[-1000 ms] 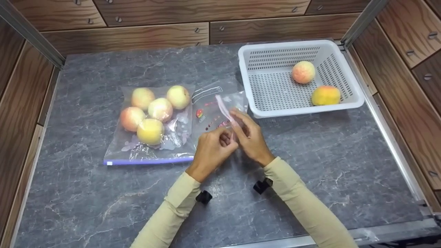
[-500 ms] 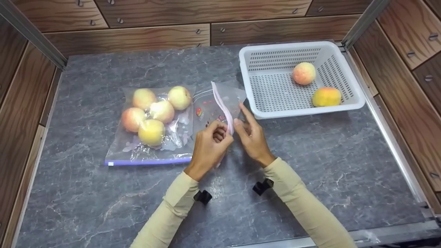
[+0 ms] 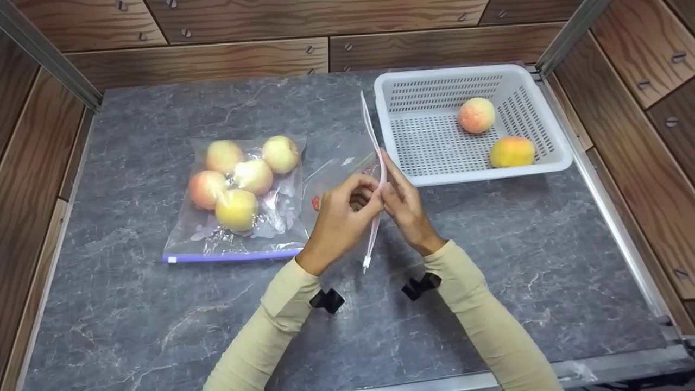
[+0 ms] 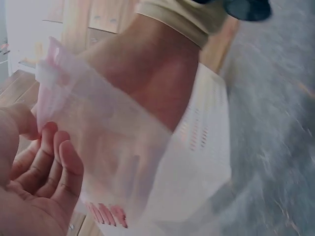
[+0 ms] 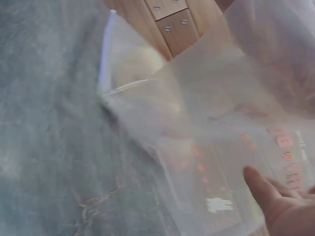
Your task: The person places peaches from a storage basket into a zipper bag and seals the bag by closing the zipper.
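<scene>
A clear zip bag with a pink zip strip [image 3: 381, 168] and red print is held up on edge in the middle of the table. My left hand [image 3: 347, 214] pinches the strip between thumb and curled fingers; the left wrist view shows this hand [image 4: 42, 172] at the bag's upper edge. On the other side, my right hand [image 3: 408, 209] touches the bag with fairly straight fingers, seen blurred through the plastic in the left wrist view. The white slider [image 3: 367, 262] sits at the strip's near end.
On the left lies a purple-zipped bag [image 3: 233, 254] holding several peaches [image 3: 237, 209]. A white slotted basket [image 3: 429, 179] at the back right contains a round peach [image 3: 476, 115] and a flatter yellow-orange one [image 3: 512, 151]. Wood-patterned panels [image 3: 244, 21] border the table.
The pink strip has risen and moved right, turning upright, and its slider has come into view. My left hand moved right with it; my right hand came off the bag, then touched it again.
</scene>
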`<state>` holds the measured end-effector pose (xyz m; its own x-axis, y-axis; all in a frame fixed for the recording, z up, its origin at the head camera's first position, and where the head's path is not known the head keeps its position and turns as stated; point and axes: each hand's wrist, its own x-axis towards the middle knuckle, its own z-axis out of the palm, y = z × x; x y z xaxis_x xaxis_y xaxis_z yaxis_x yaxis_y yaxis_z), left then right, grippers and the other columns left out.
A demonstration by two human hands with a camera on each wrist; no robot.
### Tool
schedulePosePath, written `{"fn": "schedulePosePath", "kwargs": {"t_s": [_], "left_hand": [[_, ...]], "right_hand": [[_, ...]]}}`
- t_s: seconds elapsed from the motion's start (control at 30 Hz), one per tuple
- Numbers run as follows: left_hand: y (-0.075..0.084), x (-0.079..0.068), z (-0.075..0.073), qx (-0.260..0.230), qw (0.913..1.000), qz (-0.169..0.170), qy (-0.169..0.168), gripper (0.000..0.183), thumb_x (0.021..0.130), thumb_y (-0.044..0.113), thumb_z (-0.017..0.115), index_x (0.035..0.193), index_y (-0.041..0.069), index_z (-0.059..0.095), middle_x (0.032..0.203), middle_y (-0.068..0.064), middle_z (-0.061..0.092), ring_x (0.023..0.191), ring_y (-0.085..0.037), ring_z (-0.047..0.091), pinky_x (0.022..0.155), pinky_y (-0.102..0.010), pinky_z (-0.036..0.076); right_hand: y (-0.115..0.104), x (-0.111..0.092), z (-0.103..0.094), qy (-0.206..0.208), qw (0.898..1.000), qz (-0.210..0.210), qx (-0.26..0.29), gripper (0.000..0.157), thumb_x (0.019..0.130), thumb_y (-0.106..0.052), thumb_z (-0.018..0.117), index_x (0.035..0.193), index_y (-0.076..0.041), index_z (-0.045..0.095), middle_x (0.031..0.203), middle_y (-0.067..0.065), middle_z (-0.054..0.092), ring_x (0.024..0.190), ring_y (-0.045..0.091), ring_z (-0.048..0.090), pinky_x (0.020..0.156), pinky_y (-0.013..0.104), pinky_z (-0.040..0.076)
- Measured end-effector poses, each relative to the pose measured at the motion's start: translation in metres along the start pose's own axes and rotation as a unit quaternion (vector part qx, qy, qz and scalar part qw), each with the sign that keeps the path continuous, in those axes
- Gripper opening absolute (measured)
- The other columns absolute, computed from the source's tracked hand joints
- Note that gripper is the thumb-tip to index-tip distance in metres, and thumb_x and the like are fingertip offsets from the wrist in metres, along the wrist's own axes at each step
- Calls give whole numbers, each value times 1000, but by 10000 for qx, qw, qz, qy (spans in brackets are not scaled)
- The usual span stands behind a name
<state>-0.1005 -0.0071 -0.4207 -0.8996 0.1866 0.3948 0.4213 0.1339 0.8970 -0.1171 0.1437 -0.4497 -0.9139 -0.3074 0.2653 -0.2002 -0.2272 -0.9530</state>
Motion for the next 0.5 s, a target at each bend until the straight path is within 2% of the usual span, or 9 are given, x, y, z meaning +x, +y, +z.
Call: {"fn": "schedulePosePath", "kwargs": {"t_s": [0.03, 0.07, 0.13, 0.17, 0.23, 0.3, 0.37, 0.4, 0.5], "left_hand": [[2, 1, 0, -18, 10000, -81, -39, 6, 95, 4, 63, 97, 0, 67, 79, -6, 68, 71, -11, 63, 65, -24, 56], [3, 2, 0, -22, 9999, -143, -90, 7, 95, 5, 63, 97, 0, 67, 80, -6, 68, 71, -11, 63, 65, -24, 56], [6, 4, 0, 42, 9995, -217, -241, 8, 95, 5, 62, 99, 0, 68, 81, -6, 68, 73, -11, 63, 67, -25, 57], [7, 5, 0, 90, 9991, -237, -326, 9, 95, 5, 62, 100, 0, 68, 82, -6, 69, 73, -11, 64, 67, -25, 57], [7, 7, 1, 180, 9985, -275, -445, 10, 95, 5, 61, 101, -1, 68, 83, -7, 69, 75, -11, 64, 69, -25, 58], [6, 10, 2, 210, 9981, -324, -482, 11, 95, 5, 61, 101, -1, 68, 85, -7, 70, 76, -11, 64, 70, -25, 58], [3, 13, 4, 131, 9981, -438, -407, 9, 94, 5, 63, 99, 0, 67, 86, -8, 70, 77, -11, 65, 71, -25, 58], [2, 14, 5, 78, 9982, -500, -333, 7, 93, 5, 64, 98, 0, 66, 86, -8, 70, 77, -11, 65, 72, -25, 59], [-2, 16, 7, -71, 9973, -715, -139, 9, 89, 4, 69, 95, 1, 64, 86, -7, 70, 76, -11, 66, 72, -26, 59]], "right_hand": [[-3, 0, -1, -51, 9999, 79, 138, 95, 100, -51, 58, 159, 4, 9, 101, 11, 56, 72, 2, 53, 68, 13, 49], [-5, 0, -1, -111, 9994, 162, 269, 93, 101, -48, 58, 159, 5, 8, 119, 20, 55, 84, 5, 59, 79, 17, 52], [-10, 0, -3, -168, 9984, 321, 435, 83, 103, -38, 54, 157, 8, 11, 147, 29, 38, 109, 14, 61, 95, 26, 53], [-12, 1, -4, -151, 9982, 393, 421, 78, 104, -34, 52, 156, 10, 14, 144, 32, 39, 110, 17, 61, 95, 28, 53], [-15, 3, -6, -34, 9981, 462, 408, 67, 103, -23, 46, 153, 14, 22, 154, 31, 32, 127, 25, 55, 106, 38, 49], [-17, 4, -7, 170, 9978, 547, 339, 59, 102, -17, 45, 150, 14, 31, 143, 28, 47, 121, 27, 59, 103, 40, 52], [-17, 5, -8, 448, 9974, 539, 148, 52, 101, -14, 46, 145, 14, 41, 124, 18, 60, 107, 21, 63, 94, 34, 56], [-17, 5, -8, 579, 9970, 513, 33, 50, 101, -13, 47, 143, 14, 44, 112, 13, 64, 99, 18, 64, 89, 30, 57], [-17, 7, -8, 905, 9946, 406, -290, 43, 102, -11, 51, 137, 13, 52, 94, 5, 68, 86, 14, 65, 77, 26, 57]]}}
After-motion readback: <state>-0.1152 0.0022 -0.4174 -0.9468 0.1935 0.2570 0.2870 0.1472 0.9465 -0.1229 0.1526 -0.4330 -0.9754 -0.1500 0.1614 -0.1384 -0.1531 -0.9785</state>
